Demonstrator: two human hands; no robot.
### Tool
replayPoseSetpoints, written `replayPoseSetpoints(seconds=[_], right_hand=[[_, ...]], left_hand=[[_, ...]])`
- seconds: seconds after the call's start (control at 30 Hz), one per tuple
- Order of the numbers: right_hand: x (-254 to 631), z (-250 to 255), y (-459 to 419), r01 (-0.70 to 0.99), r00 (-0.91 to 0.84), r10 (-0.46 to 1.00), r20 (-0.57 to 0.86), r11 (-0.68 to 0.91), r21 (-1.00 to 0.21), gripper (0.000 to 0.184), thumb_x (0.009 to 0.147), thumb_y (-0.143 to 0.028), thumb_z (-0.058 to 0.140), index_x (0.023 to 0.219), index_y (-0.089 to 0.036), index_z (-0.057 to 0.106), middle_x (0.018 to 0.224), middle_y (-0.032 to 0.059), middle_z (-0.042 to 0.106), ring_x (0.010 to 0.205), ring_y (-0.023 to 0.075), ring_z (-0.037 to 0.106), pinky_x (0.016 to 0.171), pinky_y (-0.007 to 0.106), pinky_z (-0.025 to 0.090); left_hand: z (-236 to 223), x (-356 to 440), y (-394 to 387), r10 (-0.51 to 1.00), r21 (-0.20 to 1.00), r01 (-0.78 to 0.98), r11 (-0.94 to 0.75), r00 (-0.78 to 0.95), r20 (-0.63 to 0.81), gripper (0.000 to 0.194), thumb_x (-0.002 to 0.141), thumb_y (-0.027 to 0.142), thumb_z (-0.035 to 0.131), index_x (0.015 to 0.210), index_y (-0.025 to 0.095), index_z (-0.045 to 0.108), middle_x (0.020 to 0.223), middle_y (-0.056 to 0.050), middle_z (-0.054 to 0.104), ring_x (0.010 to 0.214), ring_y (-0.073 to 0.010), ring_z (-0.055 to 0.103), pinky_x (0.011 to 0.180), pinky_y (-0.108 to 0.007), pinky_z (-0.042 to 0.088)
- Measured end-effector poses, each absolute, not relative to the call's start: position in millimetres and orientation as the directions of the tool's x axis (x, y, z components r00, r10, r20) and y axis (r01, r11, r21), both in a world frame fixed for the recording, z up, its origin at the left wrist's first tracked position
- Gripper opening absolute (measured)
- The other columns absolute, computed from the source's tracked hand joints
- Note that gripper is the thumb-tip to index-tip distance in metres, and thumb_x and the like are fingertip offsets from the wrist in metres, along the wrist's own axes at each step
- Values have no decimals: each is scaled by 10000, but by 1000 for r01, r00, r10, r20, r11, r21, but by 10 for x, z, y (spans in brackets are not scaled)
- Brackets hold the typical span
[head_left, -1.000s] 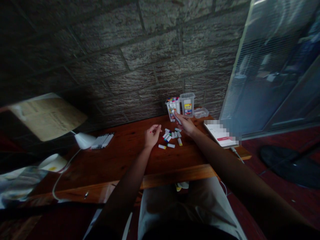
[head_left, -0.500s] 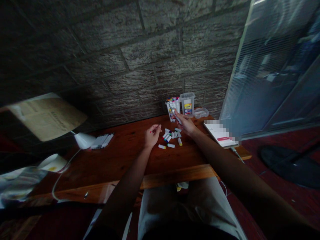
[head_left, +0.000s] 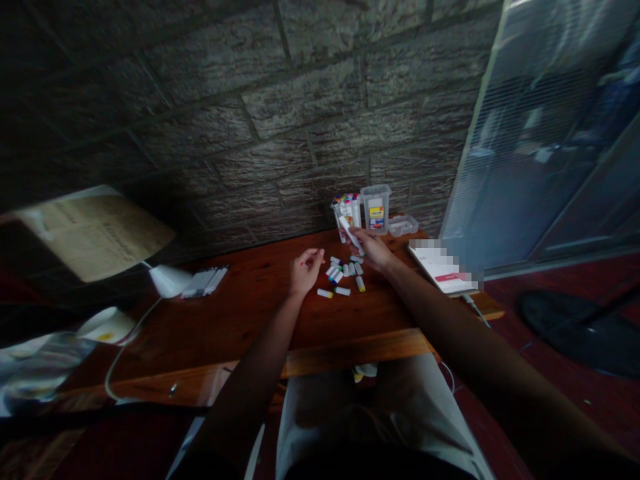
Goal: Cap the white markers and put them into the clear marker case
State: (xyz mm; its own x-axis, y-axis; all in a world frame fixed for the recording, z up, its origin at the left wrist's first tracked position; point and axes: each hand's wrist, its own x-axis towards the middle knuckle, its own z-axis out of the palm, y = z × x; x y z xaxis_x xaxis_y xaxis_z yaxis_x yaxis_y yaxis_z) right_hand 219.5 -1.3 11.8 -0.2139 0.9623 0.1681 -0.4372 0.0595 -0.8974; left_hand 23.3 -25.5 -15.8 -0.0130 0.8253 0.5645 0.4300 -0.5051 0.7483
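My right hand [head_left: 376, 249] is closed around a white marker [head_left: 345, 225], which slants up to the left in front of a clear case packed with colourful markers [head_left: 355, 207]. Over the table to its left, my left hand [head_left: 305, 272] has thumb and fingertips pinched together. Whether anything is between them is too small to see; a red spot shows on this hand. Several short white marker caps [head_left: 343, 291] with coloured ends lie loosely on the wood between and below the hands.
A clear container [head_left: 376, 199] and its shallow lid [head_left: 404, 227] stand by the wall. At right lies a white box-like item [head_left: 433, 267] with a cable. Leftward are a row of white markers [head_left: 206, 282], a lamp [head_left: 95, 230] and a paper cup [head_left: 105, 325].
The marker in my right hand has turned slightly and now shows more of its white barrel. My left hand stays almost where it was, still pinched.
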Motion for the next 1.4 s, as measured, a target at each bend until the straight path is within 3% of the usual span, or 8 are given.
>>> replayPoseSetpoints(seconds=[0.13, 0.3, 0.53, 0.73, 1.0, 1.2, 1.4], right_hand=[[2156, 106, -32, -432, -234, 961, 145, 31, -901, 223, 715, -323, 733, 887, -191, 679, 731, -17, 644, 524, 62, 480, 491, 197, 395], [2145, 41, -22, -469, -333, 926, 181, 4, -883, 341, 636, -265, 815, 953, -209, 702, 825, 9, 714, 683, 108, 619, 614, 224, 487], [2163, 49, -56, -421, -372, 909, 187, 14, -907, 391, 610, -264, 833, 976, -187, 718, 825, 23, 723, 623, 89, 599, 520, 196, 434], [2169, 84, -116, -346, -406, 899, 163, 13, -938, 347, 679, -307, 797, 997, -191, 718, 828, 15, 708, 555, 44, 519, 462, 157, 367], [2159, -23, -80, -221, -561, 807, 185, 69, -973, 327, 707, -374, 781, 954, -165, 727, 822, 38, 715, 549, 65, 546, 468, 179, 414], [2167, 29, -130, -198, -570, 810, 141, 31, -980, 358, 687, -390, 793, 937, -139, 742, 816, 58, 725, 548, 65, 553, 463, 169, 403], [2161, 58, -151, -212, -564, 819, 109, -16, -977, 340, 650, -357, 816, 901, -138, 750, 819, 65, 733, 557, 69, 567, 461, 168, 403]], left_hand=[[-151, 238, -259, 828, 757, 417, -503, -18, 560, 300, 840, 461, 611, 885, 172, 679, 704, -40, 711, 658, -157, 667, 640, -246, 471], [-148, 240, -259, 827, 745, 434, -506, -2, 562, 298, 856, 453, 594, 889, 169, 673, 705, -39, 709, 659, -151, 660, 643, -244, 471], [-127, 254, -271, 852, 792, 364, -489, 3, 524, 359, 854, 498, 582, 913, 157, 680, 731, -52, 704, 688, -150, 649, 648, -250, 474], [-95, 238, -231, 916, 911, 101, -399, 5, 400, 473, 832, 577, 560, 1004, 155, 686, 774, -61, 679, 663, -123, 591, 513, -218, 391], [-92, 257, -246, 939, 940, -2, -341, 51, 341, 419, 758, 572, 654, 722, 156, 625, 592, 9, 551, 504, -69, 453, 480, -214, 347], [-139, 233, -196, 946, 944, -125, -306, 76, 316, 405, 763, 528, 678, 910, 151, 688, 587, 28, 510, 499, -61, 431, 466, -206, 320], [-142, 223, -178, 950, 950, -120, -289, 87, 300, 406, 770, 530, 664, 934, 161, 707, 542, 44, 457, 468, -63, 387, 464, -221, 304]])
